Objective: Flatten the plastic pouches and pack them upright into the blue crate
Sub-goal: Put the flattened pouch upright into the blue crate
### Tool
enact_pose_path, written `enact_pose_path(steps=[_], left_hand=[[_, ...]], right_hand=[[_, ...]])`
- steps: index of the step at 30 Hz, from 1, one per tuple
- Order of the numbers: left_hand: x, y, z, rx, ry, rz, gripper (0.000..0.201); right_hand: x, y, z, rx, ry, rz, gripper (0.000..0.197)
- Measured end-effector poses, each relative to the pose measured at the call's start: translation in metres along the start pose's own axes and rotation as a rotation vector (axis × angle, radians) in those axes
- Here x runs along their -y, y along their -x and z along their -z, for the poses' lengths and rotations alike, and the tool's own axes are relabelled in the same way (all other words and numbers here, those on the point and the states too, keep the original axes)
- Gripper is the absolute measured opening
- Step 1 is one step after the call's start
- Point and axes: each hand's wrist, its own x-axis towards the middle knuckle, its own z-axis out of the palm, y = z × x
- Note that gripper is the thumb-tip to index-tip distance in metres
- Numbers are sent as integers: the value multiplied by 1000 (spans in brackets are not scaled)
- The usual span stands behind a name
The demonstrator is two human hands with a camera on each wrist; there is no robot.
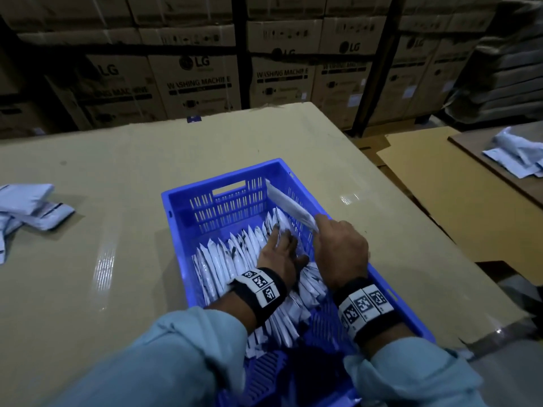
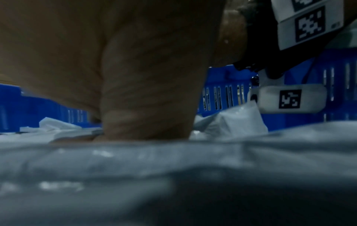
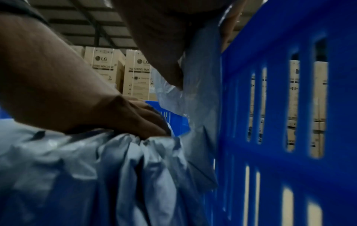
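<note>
A blue slotted crate (image 1: pixel 179 201) sits on the tan table, holding a row of white plastic pouches (image 1: pixel 223 259) standing on edge. My left hand (image 1: pixel 279 248) lies flat with straight fingers on the pouch tops, pressing them leftward. My right hand (image 1: pixel 338 248) grips one flattened white pouch (image 1: pixel 289 205) above the crate's right wall, its far end pointing away. In the right wrist view that pouch (image 3: pixel 201 94) hangs beside the blue wall (image 3: pixel 270 122). In the left wrist view my palm (image 2: pixel 135 76) rests on blurred pouches (image 2: pixel 173 175).
Loose white pouches (image 1: pixel 26 207) lie at the table's left edge; more (image 1: pixel 517 154) lie on a second table at right. Brown cardboard sheets (image 1: pixel 435 177) lie beside it. Stacked washing-machine cartons (image 1: pixel 199 83) line the back.
</note>
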Motion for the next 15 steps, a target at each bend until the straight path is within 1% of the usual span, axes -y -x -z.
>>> enact_pose_path(steps=[3,5,7,9,10,11,13,14,15], left_hand=[[5,2,-5,-39,-31,-81,57],[10,3,-2,-44,-19,-99,59],[14,6,7,-28,-1,-114,66],[16,7,17,27,-8,-117,74],[15,7,19,53,-25,-108,74],[15,7,21,71,-34,-97,70],[15,10,23,92,-18,-73,50],[16,12,22,93,-12,-63,43],[17,14,23,93,-12,-57,41]], right_hand=[[6,0,-6,186,41,-27,31],[10,-1,-8,331,70,-47,30],[10,-2,-8,387,73,-67,29],[11,-4,-6,400,78,-88,27],[11,-4,-5,402,84,-95,26],[11,-4,-6,406,83,-98,25],[12,-5,-6,427,89,-108,23],[13,-5,-6,445,92,-125,23],[13,-6,-6,453,97,-143,24]])
